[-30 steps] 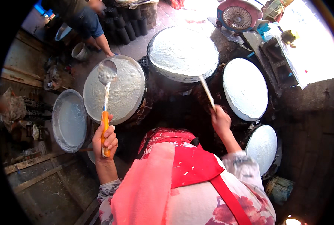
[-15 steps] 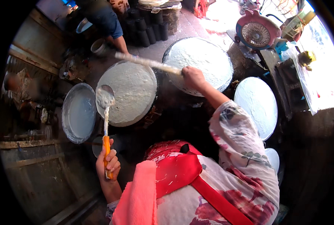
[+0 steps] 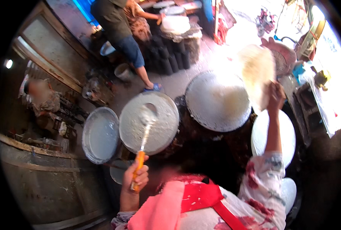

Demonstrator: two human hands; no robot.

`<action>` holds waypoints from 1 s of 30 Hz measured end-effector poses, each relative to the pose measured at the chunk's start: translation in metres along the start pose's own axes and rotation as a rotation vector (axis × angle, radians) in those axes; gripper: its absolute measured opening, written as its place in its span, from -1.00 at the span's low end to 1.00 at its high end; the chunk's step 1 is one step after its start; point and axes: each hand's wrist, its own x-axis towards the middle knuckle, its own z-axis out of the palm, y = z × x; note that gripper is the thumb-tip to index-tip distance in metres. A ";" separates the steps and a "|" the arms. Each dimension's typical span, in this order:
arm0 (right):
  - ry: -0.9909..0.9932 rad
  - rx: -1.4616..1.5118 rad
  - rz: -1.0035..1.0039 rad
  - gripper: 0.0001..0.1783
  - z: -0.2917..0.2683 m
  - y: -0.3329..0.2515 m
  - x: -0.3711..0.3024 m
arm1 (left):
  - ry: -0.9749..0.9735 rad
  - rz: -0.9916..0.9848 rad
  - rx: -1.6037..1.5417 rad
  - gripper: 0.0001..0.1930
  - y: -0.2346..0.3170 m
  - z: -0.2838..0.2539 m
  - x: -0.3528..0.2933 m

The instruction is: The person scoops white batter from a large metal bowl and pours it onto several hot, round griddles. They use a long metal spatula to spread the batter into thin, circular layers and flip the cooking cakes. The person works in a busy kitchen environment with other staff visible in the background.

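My left hand is wrapped around the orange handle of a ladle. The ladle's bowl rests at the surface of a wide pot of thick white batter. My right hand, raised at the right, grips the edge of a round, flat tan lid, tilted up and smeared by motion. Left of the lid, and apart from it, is a round white steaming surface with a dark rim. Haze and glare blur its far side.
A grey basin of white liquid stands at the left. At the right, under my right forearm, is a white round tray. Dark cylindrical blocks stand at the back near a person in blue sandals. A pink fan sits far right.
My right hand has swung right and up with the lid, which was edge-on and now shows its face. The ladle bowl has moved inward over the batter. The view has shifted.
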 end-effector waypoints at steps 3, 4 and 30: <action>0.215 0.035 0.138 -0.83 -0.050 -0.069 -0.017 | -0.020 -0.109 0.091 -0.62 0.014 0.010 0.012; 0.231 0.159 0.293 -0.83 -0.074 -0.079 -0.024 | -0.059 -0.155 0.119 -0.60 0.019 0.010 0.017; 1.860 -0.677 0.026 -0.61 -0.186 -0.658 -0.657 | -0.490 -1.377 0.905 -0.72 -0.020 -0.020 0.046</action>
